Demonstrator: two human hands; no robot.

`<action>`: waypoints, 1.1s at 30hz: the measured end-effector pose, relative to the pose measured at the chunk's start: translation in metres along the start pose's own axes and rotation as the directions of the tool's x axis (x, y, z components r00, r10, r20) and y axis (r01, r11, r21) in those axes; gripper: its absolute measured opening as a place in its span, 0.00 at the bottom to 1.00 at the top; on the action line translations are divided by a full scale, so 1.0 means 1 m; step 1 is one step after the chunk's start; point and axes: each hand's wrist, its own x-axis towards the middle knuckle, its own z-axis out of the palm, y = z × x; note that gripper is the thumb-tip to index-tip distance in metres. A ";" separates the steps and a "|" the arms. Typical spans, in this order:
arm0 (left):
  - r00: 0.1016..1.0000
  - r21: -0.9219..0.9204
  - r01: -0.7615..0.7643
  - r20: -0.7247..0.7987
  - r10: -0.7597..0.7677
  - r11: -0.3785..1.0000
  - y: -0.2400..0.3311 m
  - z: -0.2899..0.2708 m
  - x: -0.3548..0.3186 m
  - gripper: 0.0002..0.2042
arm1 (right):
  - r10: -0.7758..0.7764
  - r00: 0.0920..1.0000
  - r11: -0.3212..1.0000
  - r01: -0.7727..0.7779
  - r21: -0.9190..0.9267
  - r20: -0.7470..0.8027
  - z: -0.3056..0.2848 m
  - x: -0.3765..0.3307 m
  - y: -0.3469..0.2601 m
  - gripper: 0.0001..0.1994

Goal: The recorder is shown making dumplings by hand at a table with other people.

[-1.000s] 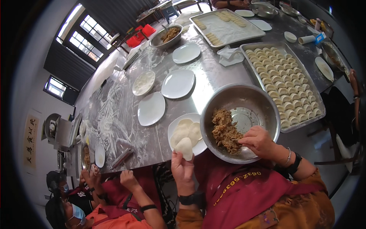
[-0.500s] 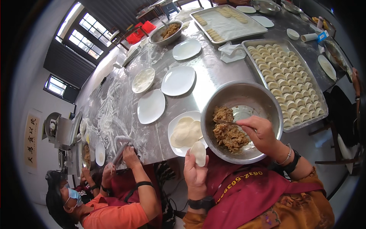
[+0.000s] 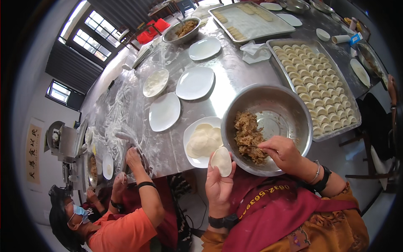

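My left hand (image 3: 219,187) grasps 1 dough wrapper (image 3: 221,161) outside the bowl's (image 3: 294,111) 8 o'clock rim, presumably to keep it near the filling (image 3: 247,130). My right hand (image 3: 285,155) reaches in from 4 o'clock (its pinch is obscured, so I cannot tell whether it grips anything).

Bowl wall (image 3: 299,115) between hand (image 3: 283,154) and tray (image 3: 341,132)

Toward the right edge of the table (image 3: 233,77), I see one pale roll (image 3: 340,39) beside a small blue box (image 3: 356,38). Some red things (image 3: 161,25) are beyond the left edge. On the wall (image 3: 52,112) I notice a tan scroll (image 3: 33,153).
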 end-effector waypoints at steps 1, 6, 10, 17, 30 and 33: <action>1.000 -0.004 0.003 -0.002 -0.003 1.000 -0.004 0.001 0.000 0.20 | -0.005 1.000 1.000 0.005 0.003 0.003 -0.001 -0.001 0.001 0.05; 0.995 0.109 0.039 -0.090 -0.029 0.993 -0.021 -0.004 0.013 0.22 | -0.024 0.996 1.000 0.023 -0.017 -0.081 -0.009 -0.007 0.005 0.05; 0.999 0.113 -0.010 -0.032 0.014 0.994 -0.013 -0.015 0.005 0.21 | -0.140 0.978 0.989 0.133 -0.060 -0.153 -0.002 -0.006 0.004 0.05; 0.996 -0.039 0.054 0.078 -0.051 0.998 -0.010 -0.021 0.000 0.18 | -0.076 0.993 0.996 0.072 -0.048 -0.090 0.018 -0.017 0.008 0.05; 0.993 -0.034 -0.039 0.110 0.043 0.999 0.000 -0.011 -0.001 0.23 | 0.299 0.943 0.862 -0.332 0.383 0.145 -0.001 -0.014 0.026 0.10; 0.996 -0.206 -0.089 0.007 0.093 0.975 0.009 0.000 0.009 0.23 | 0.583 0.761 0.471 -0.603 0.644 0.286 -0.014 -0.008 0.045 0.09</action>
